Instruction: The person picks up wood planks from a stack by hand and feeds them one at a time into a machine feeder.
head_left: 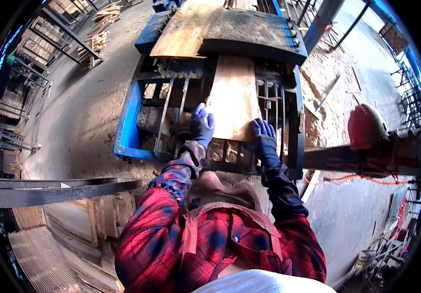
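Observation:
A pale wooden plank (235, 100) lies lengthwise on a blue metal machine frame (131, 119). Its far end goes in under the machine's dusty cross housing (254, 30). My left hand (202, 128), in a blue-purple glove, is at the plank's left edge with its fingers bent against the wood. Over on the near right corner, my gloved right hand (264, 139) grips the plank, fingers laid along its edge. The undersides of both grips are hidden.
A second board (183, 31) rests on top of the housing. Metal bars (165, 115) span the frame. To the right, a white-and-red rounded object (366, 127) sits on a beam. Stacked boards (73, 224) stand at the lower left, below a dark rail (64, 193). Sawdust covers the floor.

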{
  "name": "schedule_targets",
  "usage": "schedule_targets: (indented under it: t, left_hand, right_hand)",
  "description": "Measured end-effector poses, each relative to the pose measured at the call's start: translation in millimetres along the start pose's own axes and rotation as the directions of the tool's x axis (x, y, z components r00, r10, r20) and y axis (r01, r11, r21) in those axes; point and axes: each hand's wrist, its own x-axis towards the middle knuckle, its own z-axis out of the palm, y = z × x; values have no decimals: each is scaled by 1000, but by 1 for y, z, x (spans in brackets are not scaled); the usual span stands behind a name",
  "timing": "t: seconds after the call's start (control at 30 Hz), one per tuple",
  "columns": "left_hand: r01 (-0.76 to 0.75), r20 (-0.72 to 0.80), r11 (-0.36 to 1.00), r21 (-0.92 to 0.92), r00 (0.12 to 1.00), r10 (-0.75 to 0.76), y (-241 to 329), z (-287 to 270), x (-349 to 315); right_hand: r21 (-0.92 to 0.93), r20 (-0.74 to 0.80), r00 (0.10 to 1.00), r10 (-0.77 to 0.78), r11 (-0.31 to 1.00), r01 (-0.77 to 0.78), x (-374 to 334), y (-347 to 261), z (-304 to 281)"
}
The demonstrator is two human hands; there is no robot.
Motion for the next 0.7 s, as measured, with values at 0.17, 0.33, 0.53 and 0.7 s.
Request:
schedule_targets:
  t: [0.17, 0.33, 0.53, 0.7]
  left_hand:
    - [618, 307, 332, -712, 700, -645, -72, 16, 131]
    - [443, 662, -496, -747, 565, -492, -141, 7, 254]
    - [558, 630, -306, -771, 597, -497, -89, 6, 207]
    - [722, 677, -183, -668, 486, -552, -24, -93, 66]
  right_hand:
    - [-70, 83, 996, 25, 997, -19, 68, 28, 13]
    - [-139, 93, 995, 47, 990, -34, 135, 45, 16]
    - [512, 64, 954, 293, 811, -283, 217, 18, 6]
    - [852, 426, 890, 161, -402, -335, 240, -26, -9]
